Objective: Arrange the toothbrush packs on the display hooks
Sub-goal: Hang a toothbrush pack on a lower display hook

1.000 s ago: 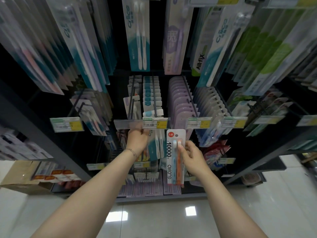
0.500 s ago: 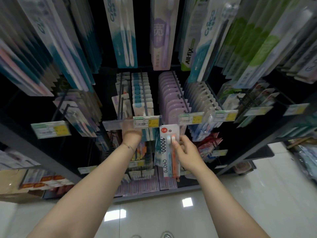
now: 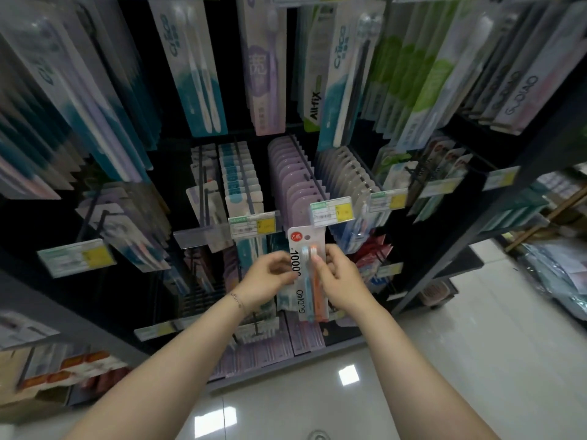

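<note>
A white GUDIAO toothbrush pack [image 3: 305, 246] with a blue and an orange brush stands upright in front of the display. My right hand [image 3: 341, 277] grips its right edge. My left hand [image 3: 268, 279] holds its left edge, fingers curled over the print. The pack's hang hole sits just below the price tags, near the hook [image 3: 309, 176] that carries a row of lilac packs [image 3: 293, 173]. To the left, another hook holds teal-and-white packs [image 3: 239, 176].
Long packs hang from upper hooks [image 3: 197, 68] overhead. Price tags [image 3: 332, 212] stick out at the hook ends. More packs fill lower rows [image 3: 276, 350]. A dark shelf frame [image 3: 476, 223] runs on the right, above a glossy white floor [image 3: 444, 360].
My left hand came off the hook's price tag, dropped down and took the left edge of the pack. The pack stayed about level in my right hand.
</note>
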